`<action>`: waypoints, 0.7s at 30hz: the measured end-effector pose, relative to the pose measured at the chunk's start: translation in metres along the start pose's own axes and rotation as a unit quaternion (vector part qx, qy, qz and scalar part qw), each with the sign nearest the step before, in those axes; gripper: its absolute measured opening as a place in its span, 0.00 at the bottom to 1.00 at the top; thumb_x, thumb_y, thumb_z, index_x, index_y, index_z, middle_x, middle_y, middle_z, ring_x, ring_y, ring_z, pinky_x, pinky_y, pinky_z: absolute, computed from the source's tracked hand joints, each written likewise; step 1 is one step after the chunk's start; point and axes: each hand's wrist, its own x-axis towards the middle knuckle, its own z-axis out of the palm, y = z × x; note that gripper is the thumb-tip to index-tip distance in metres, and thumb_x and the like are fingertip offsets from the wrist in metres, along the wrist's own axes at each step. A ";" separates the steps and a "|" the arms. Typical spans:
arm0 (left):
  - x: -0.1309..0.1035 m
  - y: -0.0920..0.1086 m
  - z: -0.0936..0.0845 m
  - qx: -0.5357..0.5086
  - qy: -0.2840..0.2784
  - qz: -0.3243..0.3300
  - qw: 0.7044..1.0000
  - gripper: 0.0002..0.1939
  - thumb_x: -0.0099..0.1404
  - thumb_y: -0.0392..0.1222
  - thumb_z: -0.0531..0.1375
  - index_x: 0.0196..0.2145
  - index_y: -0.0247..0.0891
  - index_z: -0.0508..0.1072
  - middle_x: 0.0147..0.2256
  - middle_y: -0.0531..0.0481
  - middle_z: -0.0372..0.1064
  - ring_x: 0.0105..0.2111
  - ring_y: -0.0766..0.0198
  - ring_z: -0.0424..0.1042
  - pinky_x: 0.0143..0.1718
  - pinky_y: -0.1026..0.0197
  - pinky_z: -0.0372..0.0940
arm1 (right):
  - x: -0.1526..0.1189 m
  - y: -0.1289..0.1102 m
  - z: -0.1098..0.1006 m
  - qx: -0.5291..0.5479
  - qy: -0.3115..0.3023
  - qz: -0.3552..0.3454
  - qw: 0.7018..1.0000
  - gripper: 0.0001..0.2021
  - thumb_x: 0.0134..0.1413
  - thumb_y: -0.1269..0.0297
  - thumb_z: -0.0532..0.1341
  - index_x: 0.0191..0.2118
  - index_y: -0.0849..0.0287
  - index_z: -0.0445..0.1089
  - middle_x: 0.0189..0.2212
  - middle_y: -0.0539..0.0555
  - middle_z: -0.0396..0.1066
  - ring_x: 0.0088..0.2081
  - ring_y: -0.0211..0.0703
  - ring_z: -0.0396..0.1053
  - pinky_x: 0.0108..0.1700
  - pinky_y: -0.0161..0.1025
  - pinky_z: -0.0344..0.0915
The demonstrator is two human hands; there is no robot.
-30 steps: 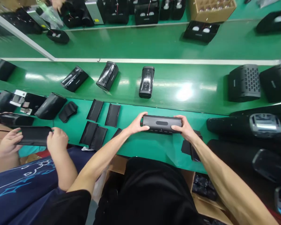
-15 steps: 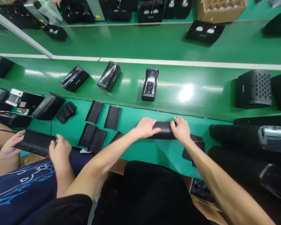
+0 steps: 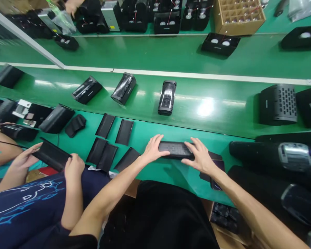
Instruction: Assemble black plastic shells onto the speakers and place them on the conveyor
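A black oblong casing (image 3: 176,149) lies between my hands on the green work surface, its textured face up. My left hand (image 3: 154,149) is at its left end, thumb along the lower edge and fingers spread above. At the right end my right hand (image 3: 199,155) has its fingers and thumb apart, near the casing's edge. Whether either hand presses on it is hard to tell. Dark flat parts (image 3: 217,169) lie partly under my right wrist. Left of my left forearm are several black curved panels (image 3: 124,132).
Beside me on the left, a person's hands hold a black panel (image 3: 53,155). Black speakers (image 3: 167,98) stand on the green strip ahead. Large black housings (image 3: 256,152) fill the right side. An open carton (image 3: 224,235) sits below the table edge.
The casing has turned from its smooth side to its textured face. My right hand's fingers have opened out, and my left hand's grip has loosened. The neighbour's panel has tilted.
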 end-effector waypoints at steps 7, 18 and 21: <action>0.033 -0.005 0.003 -0.185 0.051 -0.089 0.977 0.35 0.73 0.69 0.51 0.62 0.41 0.72 0.65 0.38 0.70 0.67 0.43 0.64 0.69 0.41 0.58 | 0.045 -0.009 -0.023 0.110 -0.129 0.057 0.984 0.38 0.37 0.41 0.79 0.58 0.47 0.81 0.58 0.60 0.78 0.62 0.75 0.69 0.68 0.71 0.58; 0.000 -0.001 -0.005 -0.338 -0.038 -0.097 0.936 0.47 0.52 0.57 0.74 0.66 0.41 0.69 0.61 0.42 0.71 0.61 0.44 0.68 0.62 0.47 0.64 | -0.028 -0.021 0.003 0.374 -0.175 0.186 0.892 0.36 0.56 0.38 0.71 0.67 0.48 0.74 0.63 0.55 0.76 0.64 0.66 0.72 0.66 0.61 0.67; 0.003 0.000 -0.004 -0.353 -0.047 -0.099 0.929 0.46 0.51 0.56 0.74 0.65 0.41 0.70 0.60 0.43 0.72 0.61 0.43 0.67 0.63 0.46 0.62 | -0.034 -0.024 -0.002 0.402 -0.180 0.188 0.878 0.41 0.49 0.43 0.77 0.68 0.46 0.72 0.67 0.54 0.72 0.67 0.66 0.68 0.70 0.61 0.62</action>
